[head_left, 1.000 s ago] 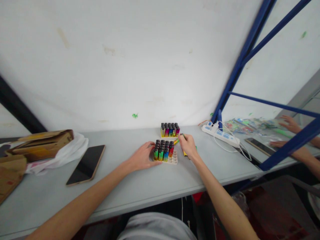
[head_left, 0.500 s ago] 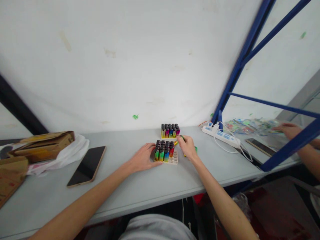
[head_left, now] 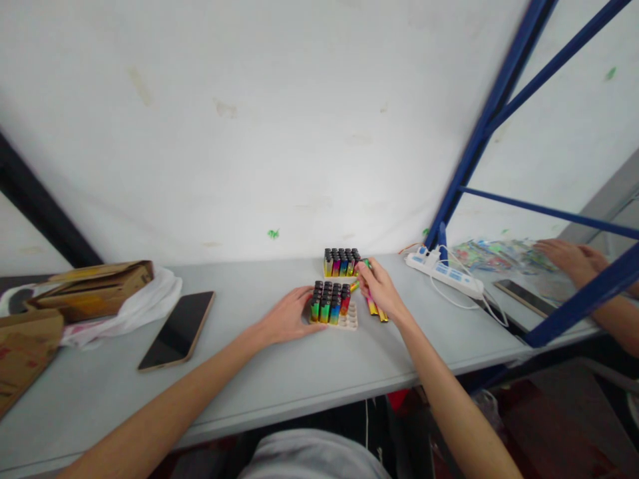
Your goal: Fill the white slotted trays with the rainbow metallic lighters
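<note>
A long grey work table [head_left: 279, 372] runs across the view under a white wall panel [head_left: 279, 120], with a blue steel frame [head_left: 479, 133] rising at its right. At far left lie brown cardboard boxes [head_left: 84, 287] on a white plastic bag [head_left: 142, 303]; beside them a black smartphone [head_left: 177, 330] lies flat. A white power strip with blue switches [head_left: 445, 271] rests right of centre. Beyond the frame, another person's hands [head_left: 569, 256] rest on colourful packets.

At centre, a cream plastic tray partly filled with upright rainbow-coloured lighters [head_left: 332, 307] sits just in front of a second, full tray of lighters [head_left: 342, 262]. The left hand [head_left: 287, 316] lies flat and spread, fingertips touching the near tray's left edge. The right hand [head_left: 382, 289], just right of that tray, is closed around a few loose lighters [head_left: 375, 308], their ends projecting below the palm toward the table.
</note>
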Demonstrator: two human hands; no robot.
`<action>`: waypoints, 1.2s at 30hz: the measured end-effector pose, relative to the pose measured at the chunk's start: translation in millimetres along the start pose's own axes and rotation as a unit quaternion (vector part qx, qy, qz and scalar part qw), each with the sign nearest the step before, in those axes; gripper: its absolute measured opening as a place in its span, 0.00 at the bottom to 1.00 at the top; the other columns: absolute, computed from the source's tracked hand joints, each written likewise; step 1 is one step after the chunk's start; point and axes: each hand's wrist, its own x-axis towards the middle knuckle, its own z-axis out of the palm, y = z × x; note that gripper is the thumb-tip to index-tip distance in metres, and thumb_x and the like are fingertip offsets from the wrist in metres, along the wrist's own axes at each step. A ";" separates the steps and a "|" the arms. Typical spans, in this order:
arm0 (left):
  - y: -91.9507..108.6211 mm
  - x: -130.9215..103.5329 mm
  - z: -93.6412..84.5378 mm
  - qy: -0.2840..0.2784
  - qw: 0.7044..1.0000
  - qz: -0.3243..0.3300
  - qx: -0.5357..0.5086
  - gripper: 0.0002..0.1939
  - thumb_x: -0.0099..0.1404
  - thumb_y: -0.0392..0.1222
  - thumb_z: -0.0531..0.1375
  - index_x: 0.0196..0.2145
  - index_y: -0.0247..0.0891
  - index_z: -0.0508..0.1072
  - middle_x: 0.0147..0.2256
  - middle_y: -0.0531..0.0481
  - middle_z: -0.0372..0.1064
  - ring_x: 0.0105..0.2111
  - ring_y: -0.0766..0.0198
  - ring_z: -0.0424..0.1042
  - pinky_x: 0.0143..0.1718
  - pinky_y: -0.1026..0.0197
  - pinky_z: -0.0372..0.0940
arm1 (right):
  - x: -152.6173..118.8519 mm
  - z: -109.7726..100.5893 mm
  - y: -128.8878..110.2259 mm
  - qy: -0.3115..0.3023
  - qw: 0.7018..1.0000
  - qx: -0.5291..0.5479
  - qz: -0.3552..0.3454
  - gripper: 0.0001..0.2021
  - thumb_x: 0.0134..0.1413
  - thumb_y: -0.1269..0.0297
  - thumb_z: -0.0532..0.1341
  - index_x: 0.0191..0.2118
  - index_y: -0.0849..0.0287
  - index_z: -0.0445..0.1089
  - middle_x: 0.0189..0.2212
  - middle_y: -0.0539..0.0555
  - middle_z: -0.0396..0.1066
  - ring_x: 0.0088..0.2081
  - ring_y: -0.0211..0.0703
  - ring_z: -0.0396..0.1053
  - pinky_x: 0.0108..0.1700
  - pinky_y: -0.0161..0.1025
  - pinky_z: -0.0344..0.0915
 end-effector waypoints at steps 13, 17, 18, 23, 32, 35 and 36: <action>-1.9 -3.0 -0.6 0.004 0.997 0.026 -0.075 0.41 0.64 0.65 0.66 0.66 0.39 0.63 0.66 0.38 0.64 0.65 0.42 0.65 0.69 0.42 0.59 | -31.3 -41.1 -61.7 -0.260 0.936 -0.231 -0.049 0.20 0.67 0.51 0.60 0.30 0.60 0.76 0.20 0.48 0.69 0.23 0.37 0.63 0.28 0.35 0.56; -2.4 -2.8 -0.4 -0.001 0.997 0.020 -0.073 0.42 0.64 0.65 0.66 0.66 0.38 0.63 0.66 0.37 0.64 0.65 0.41 0.64 0.69 0.42 0.58 | -28.5 -36.4 -58.2 -0.273 0.937 -0.215 -0.034 0.17 0.65 0.53 0.62 0.34 0.62 0.80 0.22 0.49 0.70 0.25 0.37 0.63 0.29 0.34 0.56; -2.4 -2.7 -0.2 -0.002 0.997 0.019 -0.073 0.42 0.63 0.65 0.66 0.66 0.38 0.64 0.66 0.36 0.64 0.65 0.41 0.64 0.69 0.42 0.58 | -27.4 -34.7 -56.2 -0.269 0.938 -0.217 -0.032 0.16 0.64 0.55 0.62 0.36 0.62 0.81 0.22 0.49 0.70 0.25 0.37 0.62 0.29 0.34 0.55; -2.5 -2.7 1.2 -0.002 0.997 0.027 -0.068 0.42 0.65 0.65 0.65 0.66 0.36 0.63 0.65 0.36 0.64 0.65 0.41 0.64 0.69 0.42 0.58 | -22.7 -25.7 -45.6 -0.262 0.933 -0.244 -0.045 0.13 0.63 0.60 0.62 0.32 0.62 0.81 0.20 0.47 0.65 0.25 0.36 0.57 0.29 0.35 0.53; -2.4 -2.5 1.2 -0.006 0.998 0.026 -0.065 0.41 0.65 0.66 0.65 0.66 0.39 0.63 0.65 0.37 0.64 0.65 0.42 0.65 0.69 0.42 0.58 | -20.7 -10.5 -38.6 -0.236 0.930 -0.281 -0.023 0.14 0.64 0.62 0.64 0.27 0.61 0.75 0.22 0.51 0.72 0.24 0.38 0.64 0.29 0.35 0.53; -1.8 -2.9 0.6 -0.004 0.998 0.023 -0.063 0.41 0.65 0.65 0.65 0.66 0.39 0.63 0.64 0.38 0.65 0.65 0.43 0.64 0.69 0.42 0.58 | -20.6 -5.4 -39.9 -0.193 0.920 -0.342 -0.018 0.14 0.62 0.60 0.68 0.26 0.60 0.75 0.22 0.53 0.74 0.25 0.40 0.67 0.29 0.36 0.55; -1.8 -3.0 0.4 -0.005 0.998 0.022 -0.062 0.41 0.65 0.65 0.65 0.66 0.39 0.63 0.65 0.38 0.65 0.65 0.43 0.64 0.69 0.42 0.58 | -20.1 -6.2 -39.5 -0.178 0.916 -0.359 -0.013 0.15 0.60 0.58 0.69 0.25 0.59 0.74 0.22 0.53 0.74 0.24 0.40 0.67 0.29 0.36 0.55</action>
